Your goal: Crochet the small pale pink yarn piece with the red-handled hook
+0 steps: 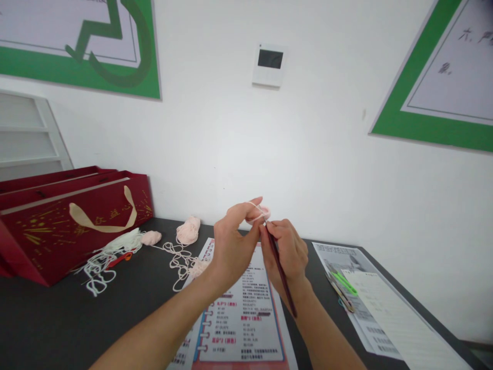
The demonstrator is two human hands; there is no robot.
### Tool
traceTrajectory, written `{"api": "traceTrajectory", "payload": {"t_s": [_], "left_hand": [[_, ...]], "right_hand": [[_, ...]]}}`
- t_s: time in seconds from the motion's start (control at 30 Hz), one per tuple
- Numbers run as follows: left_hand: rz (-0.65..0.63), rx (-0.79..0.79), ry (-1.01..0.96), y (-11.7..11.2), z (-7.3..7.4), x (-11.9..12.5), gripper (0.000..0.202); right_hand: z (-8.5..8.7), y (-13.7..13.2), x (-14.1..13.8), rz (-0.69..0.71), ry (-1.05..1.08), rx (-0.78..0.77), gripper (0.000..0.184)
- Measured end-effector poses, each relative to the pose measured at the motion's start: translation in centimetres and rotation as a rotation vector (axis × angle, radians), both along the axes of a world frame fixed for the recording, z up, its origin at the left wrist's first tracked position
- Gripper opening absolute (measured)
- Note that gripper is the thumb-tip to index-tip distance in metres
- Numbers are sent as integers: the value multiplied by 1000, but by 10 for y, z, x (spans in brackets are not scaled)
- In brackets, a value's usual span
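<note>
My right hand is closed around a crochet hook with a dark red handle, its thin tip pointing up and left. At that tip is a small piece of pale pink crochet work, pinched by my left hand. A strand of the yarn loops over a raised left finger. Both hands are close together above a printed pattern sheet. Fingers partly hide the crochet piece, so its shape is unclear.
On the dark table lie pink yarn balls, tangled white yarn and an orange-red tool. Red gift bags stand at left. To the right, papers carry a green cutter-like tool and a pen-like item. A white wall rises behind.
</note>
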State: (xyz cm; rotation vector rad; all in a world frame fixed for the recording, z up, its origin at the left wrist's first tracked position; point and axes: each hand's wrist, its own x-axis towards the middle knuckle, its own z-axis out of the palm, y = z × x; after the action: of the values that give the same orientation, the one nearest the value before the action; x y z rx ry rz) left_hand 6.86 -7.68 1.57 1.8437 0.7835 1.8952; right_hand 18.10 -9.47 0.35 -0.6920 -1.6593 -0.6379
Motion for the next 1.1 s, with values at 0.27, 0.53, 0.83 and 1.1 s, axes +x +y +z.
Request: {"api": "traceTrajectory", "payload": {"t_s": [0.27, 0.53, 0.83, 1.1], "left_hand": [[-727, -591, -324, 1, 12, -10, 35], [-412, -405, -266, 8, 6, -6, 34], [-131, -142, -25, 8, 5, -10, 20], [-134, -119, 90, 9, 13, -21, 22]], "right_hand": [[5, 14, 26, 220, -156, 62, 22], [-6, 1, -3, 0, 21, -61, 16], [11, -11, 1, 596, 715, -651, 24], [19, -20, 17, 282, 130, -413, 11]]}}
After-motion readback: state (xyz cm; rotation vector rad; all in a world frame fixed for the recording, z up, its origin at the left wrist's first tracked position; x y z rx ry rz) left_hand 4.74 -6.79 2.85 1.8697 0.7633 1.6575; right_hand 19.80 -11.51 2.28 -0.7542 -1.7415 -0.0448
